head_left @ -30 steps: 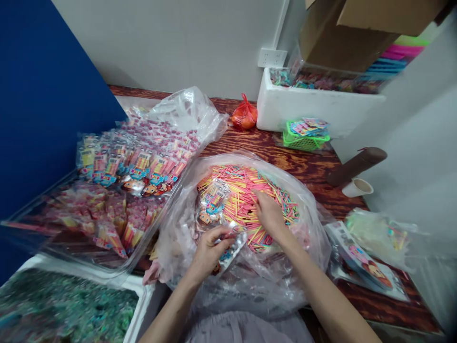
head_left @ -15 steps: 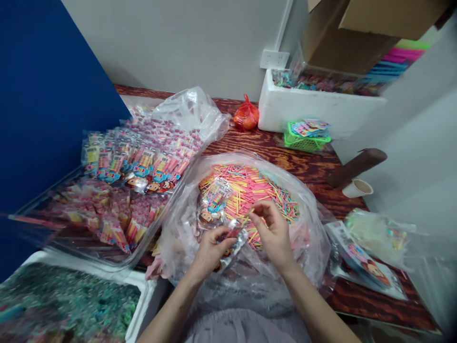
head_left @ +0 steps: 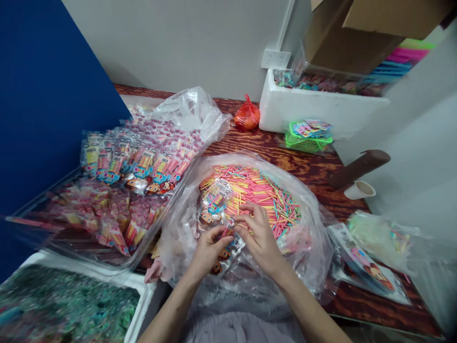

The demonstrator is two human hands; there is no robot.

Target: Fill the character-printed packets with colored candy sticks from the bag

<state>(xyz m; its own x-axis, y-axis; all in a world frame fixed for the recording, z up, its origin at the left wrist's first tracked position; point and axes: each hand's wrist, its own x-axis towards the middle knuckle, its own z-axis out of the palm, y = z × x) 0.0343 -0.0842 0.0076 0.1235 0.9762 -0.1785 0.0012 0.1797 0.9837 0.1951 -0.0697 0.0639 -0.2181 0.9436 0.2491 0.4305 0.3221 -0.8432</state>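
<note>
A big clear plastic bag [head_left: 307,224] lies open in front of me, full of thin coloured sticks [head_left: 264,193] in pink, yellow and blue. My left hand [head_left: 207,250] pinches a small clear printed packet [head_left: 228,243] at the bag's near side. My right hand [head_left: 260,236] has its fingers closed against the packet's mouth, with a few sticks pinched in them. Another printed packet [head_left: 214,202] rests on the sticks just beyond my hands.
A clear tray [head_left: 107,190] of filled packets stands to the left. A white foam box [head_left: 310,107] and a green basket [head_left: 309,136] sit at the back. An orange bag [head_left: 246,116], a paper cup [head_left: 359,189], a brown tube [head_left: 357,167] and packets [head_left: 371,267] lie on the right.
My right hand has come out of the stick pile and moved left and toward me, meeting my left hand at the small packet. My left hand has stayed in place.
</note>
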